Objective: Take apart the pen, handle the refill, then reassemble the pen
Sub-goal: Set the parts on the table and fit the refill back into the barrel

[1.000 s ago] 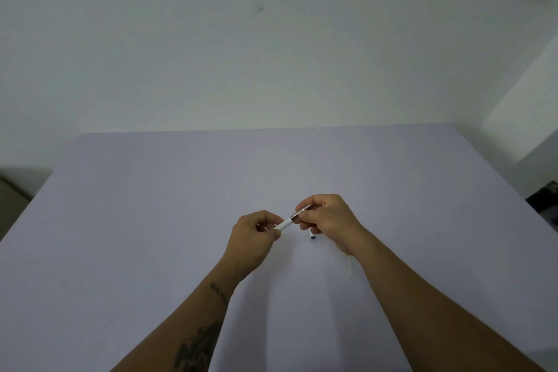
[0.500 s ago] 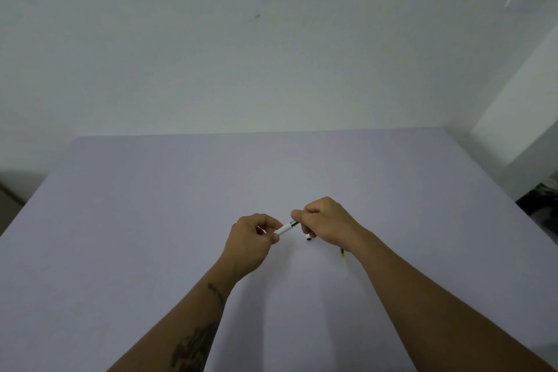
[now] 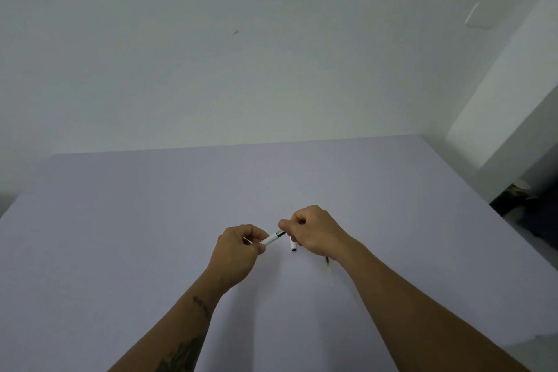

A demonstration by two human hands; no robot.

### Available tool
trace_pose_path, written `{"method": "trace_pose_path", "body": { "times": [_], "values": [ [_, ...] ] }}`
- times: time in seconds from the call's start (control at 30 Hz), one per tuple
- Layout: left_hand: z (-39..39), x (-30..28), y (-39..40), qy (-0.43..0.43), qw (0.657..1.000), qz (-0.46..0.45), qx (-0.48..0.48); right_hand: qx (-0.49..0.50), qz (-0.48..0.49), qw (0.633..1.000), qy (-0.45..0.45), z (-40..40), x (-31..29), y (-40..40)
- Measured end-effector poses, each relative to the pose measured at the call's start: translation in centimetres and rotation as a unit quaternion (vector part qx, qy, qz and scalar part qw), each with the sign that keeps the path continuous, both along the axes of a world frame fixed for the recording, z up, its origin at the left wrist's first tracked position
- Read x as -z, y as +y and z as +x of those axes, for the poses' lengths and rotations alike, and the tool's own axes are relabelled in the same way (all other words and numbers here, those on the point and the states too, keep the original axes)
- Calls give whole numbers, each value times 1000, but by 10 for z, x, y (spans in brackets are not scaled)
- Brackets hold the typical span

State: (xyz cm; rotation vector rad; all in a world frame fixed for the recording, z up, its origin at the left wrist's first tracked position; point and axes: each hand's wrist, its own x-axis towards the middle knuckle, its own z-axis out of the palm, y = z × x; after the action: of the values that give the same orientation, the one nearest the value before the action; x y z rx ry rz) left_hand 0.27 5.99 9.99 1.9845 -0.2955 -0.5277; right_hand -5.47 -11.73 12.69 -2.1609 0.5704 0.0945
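Both hands hold a white pen barrel (image 3: 270,239) just above the lilac table (image 3: 120,235). My left hand (image 3: 238,248) pinches its left end. My right hand (image 3: 314,229) grips the dark right end, which is mostly hidden by my fingers. A short white cap-like piece (image 3: 293,244) with a dark end lies on the table just under my right hand. A thin refill (image 3: 327,264) with a dark and yellowish end pokes out from under my right wrist.
The table runs to a white wall at the back and to an edge at the right. Dark objects (image 3: 525,205) sit on the floor past the right edge.
The camera tilted slightly, and both hands stayed on the pen. The white cap piece and the refill under my right hand show more clearly now.
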Motion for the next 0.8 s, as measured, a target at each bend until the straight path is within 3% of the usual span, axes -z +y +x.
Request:
{"method": "trace_pose_path", "body": {
  "times": [0.13,0.4,0.57,0.8],
  "values": [
    [-2,-4,-4,-5,1000,11,4,5,34,999,-6,-4,-2,-5],
    [1,-4,0,2,1000,18,-7,-7,15,1000,9,0,2,-2],
    [5,-6,-1,5,1000,16,-14,-8,29,999,-30,4,-2,-2],
    [5,-6,-2,13,1000,5,-15,-21,-24,999,-17,8,-3,-2]
  ]
}}
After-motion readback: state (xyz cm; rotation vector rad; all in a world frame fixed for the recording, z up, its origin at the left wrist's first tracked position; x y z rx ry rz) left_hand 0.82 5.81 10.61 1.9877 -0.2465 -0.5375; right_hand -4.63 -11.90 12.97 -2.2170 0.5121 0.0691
